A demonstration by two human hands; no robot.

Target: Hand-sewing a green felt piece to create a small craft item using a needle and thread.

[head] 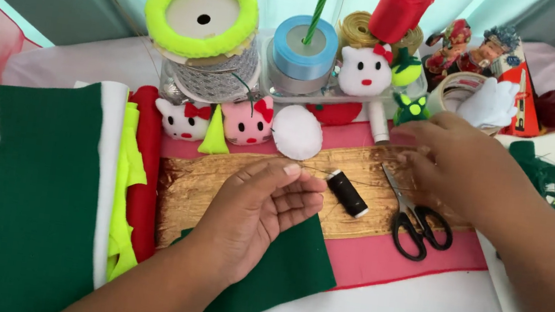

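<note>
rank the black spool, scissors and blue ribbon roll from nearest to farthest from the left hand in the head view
1. black spool, just right of the left hand fingertips
2. scissors, farther right
3. blue ribbon roll, at the back

Thread spool (348, 193) left of scissors (414, 221)

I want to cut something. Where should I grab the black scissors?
Grab the black scissors by the two loop handles, coming from the near side. They lie flat with handles toward you and blades pointing away, partly under the right hand.
</note>
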